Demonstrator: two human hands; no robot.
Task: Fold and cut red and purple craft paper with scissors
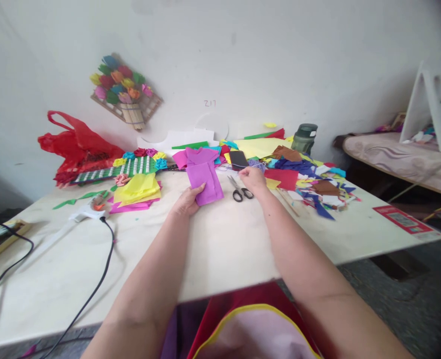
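Note:
Purple crepe paper sheets (204,180) lie in a layered stack at the middle of the table. My left hand (189,199) grips their lower left edge, thumb on top. Beyond the scissors, my right hand (253,178) is closed with its fingertips pinched together beside a dark phone (238,159). What they hold, if anything, is too small to make out. A pair of scissors (240,190) with black handles lies between the hands, apart from both. Purple yarn (257,164) sits just behind my right hand.
Colourful paper scraps (318,187) and a green bottle (304,138) are on the right. Yellow sheets (138,190), a rack with paper flowers (111,170) and a red plastic bag (80,142) stand left. A glue gun (89,212) trails a black cable. A thin stick (288,202) lies right.

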